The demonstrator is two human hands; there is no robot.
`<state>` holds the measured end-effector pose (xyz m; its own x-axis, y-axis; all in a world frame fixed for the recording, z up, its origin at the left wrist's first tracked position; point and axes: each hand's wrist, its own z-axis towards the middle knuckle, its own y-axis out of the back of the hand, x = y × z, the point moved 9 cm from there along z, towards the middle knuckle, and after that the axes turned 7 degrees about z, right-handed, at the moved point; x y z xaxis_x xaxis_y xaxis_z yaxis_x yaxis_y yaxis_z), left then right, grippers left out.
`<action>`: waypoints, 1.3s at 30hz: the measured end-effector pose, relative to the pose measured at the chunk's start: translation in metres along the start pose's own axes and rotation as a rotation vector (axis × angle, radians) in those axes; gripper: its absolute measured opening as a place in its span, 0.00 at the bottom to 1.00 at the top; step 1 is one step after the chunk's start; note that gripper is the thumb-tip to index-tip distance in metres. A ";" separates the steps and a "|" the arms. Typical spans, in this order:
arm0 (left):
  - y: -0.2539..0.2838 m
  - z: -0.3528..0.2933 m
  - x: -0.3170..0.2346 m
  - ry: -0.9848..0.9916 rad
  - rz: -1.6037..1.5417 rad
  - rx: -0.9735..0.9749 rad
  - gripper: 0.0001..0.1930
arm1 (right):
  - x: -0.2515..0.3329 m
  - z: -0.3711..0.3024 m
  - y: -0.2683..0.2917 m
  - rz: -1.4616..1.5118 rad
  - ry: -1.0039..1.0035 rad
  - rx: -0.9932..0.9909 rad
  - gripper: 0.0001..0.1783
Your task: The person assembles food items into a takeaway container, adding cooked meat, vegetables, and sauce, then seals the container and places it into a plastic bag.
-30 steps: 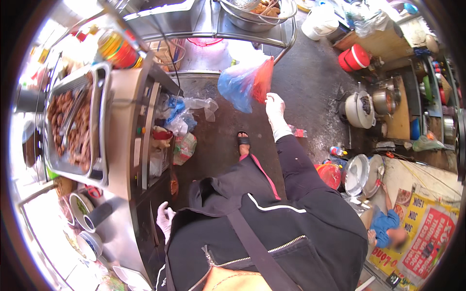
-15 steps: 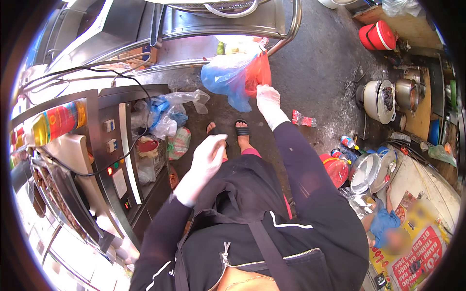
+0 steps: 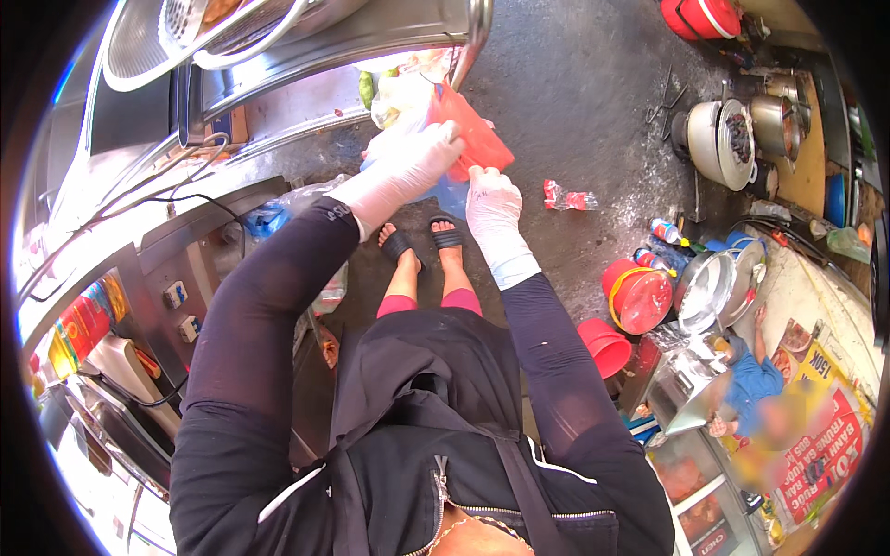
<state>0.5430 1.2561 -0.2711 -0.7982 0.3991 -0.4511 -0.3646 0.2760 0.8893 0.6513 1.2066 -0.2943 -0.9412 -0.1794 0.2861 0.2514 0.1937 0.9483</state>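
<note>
A red plastic bag (image 3: 480, 134) hangs from the corner of the metal cart, in front of me. My right hand (image 3: 494, 208), in a white glove, has its fingers closed on the bag's lower edge. Gloved too, my left hand (image 3: 408, 167) reaches across from the left, its fingers bunched against the red bag's near side. What its fingertips pinch is partly hidden by the hand itself. Below and behind both hands shows some blue plastic bag (image 3: 451, 196). Beside the red bag, whitish plastic bags (image 3: 399, 102) and a green vegetable (image 3: 366, 90) lie on the cart's lower shelf.
The metal cart (image 3: 371, 32) carries a strainer basket. At left stands a metal cabinet (image 3: 153, 250) with cables. On the right are pots (image 3: 709, 144), a red bucket (image 3: 644, 301), a metal basin (image 3: 705, 295) and a person in blue (image 3: 753, 385). A red-and-white wrapper (image 3: 568, 197) lies on the floor.
My left hand has moved up and right from in front of my body to the red bag. The right hand keeps hold of the bag, now stretched and tilted. The view has shifted.
</note>
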 end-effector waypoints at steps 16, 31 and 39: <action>-0.082 0.010 0.025 0.224 -0.195 0.531 0.19 | 0.048 -0.031 -0.014 0.087 0.052 -0.050 0.08; -0.227 0.035 0.139 0.583 -1.027 0.229 0.36 | 0.065 -0.003 -0.038 0.205 0.073 0.101 0.06; -0.166 0.038 0.089 0.180 -2.501 -0.305 0.25 | 0.060 -0.004 -0.029 0.192 0.094 0.154 0.05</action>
<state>0.5503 1.2788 -0.4613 0.9291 -0.3235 -0.1793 -0.2446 -0.1739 -0.9539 0.5884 1.1865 -0.3041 -0.8526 -0.2125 0.4774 0.3795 0.3762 0.8452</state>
